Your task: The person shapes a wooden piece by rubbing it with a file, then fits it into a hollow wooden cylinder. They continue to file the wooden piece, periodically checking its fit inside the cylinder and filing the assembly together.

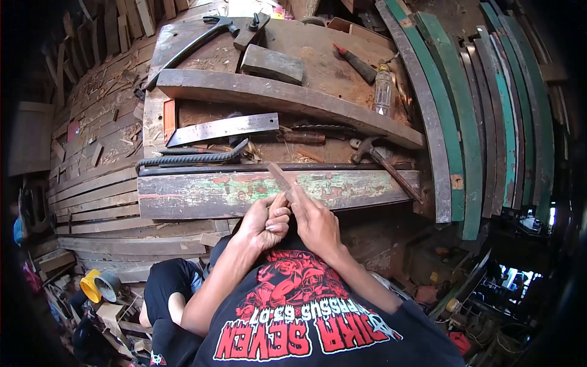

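Thin pale wooden strip [280, 176] is pinched between your left hand [264, 223] and right hand [317, 225], both closed on it, just above the worn green-and-red painted plank [202, 194]. The rusty claw hammer [367, 148] lies untouched, so work seems early.

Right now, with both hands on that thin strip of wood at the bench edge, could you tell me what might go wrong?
1. The left hand and right hand grip the thin wooden strip close together, so a slip or splinter could hurt either hand.
2. The hammer lies with its handle across the painted plank; a knock might drop it.
3. The plastic bottle stands upright on the bench and may tip.
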`<state>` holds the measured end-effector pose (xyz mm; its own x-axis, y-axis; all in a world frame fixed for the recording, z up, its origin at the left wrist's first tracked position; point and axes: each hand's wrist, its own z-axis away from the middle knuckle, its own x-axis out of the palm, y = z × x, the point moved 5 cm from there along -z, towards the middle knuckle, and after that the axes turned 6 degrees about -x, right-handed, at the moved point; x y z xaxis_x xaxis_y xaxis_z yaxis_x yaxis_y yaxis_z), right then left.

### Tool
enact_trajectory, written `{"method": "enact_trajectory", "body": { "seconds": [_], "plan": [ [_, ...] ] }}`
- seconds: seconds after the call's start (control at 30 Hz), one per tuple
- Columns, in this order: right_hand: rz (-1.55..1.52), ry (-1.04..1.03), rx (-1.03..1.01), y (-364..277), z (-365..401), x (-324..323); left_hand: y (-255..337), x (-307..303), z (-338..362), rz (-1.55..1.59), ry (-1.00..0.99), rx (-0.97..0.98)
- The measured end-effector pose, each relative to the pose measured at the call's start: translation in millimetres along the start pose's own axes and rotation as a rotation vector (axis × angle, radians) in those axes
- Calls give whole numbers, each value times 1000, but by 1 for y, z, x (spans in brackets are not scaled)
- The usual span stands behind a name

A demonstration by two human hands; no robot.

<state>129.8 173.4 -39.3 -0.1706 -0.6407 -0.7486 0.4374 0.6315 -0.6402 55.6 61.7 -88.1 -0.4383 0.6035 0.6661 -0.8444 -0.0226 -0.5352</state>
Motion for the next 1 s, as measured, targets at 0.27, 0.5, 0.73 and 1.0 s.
{"method": "enact_trajectory", "body": {
  "seconds": [0.27,0.5,0.73,1.0],
  "plan": [
    [-19,43,-28,-2,6,3,-1,-4,2,60,-9,2],
    [-27,18,-23,5,3,0,-2,6,0,62,-51,6],
    [32,-43,117,22,-25,7,-5,6,1,62,-63,6],
    [43,-5,91,17,-24,4,-10,-2,1,52,-31,-3]
  ]
}}
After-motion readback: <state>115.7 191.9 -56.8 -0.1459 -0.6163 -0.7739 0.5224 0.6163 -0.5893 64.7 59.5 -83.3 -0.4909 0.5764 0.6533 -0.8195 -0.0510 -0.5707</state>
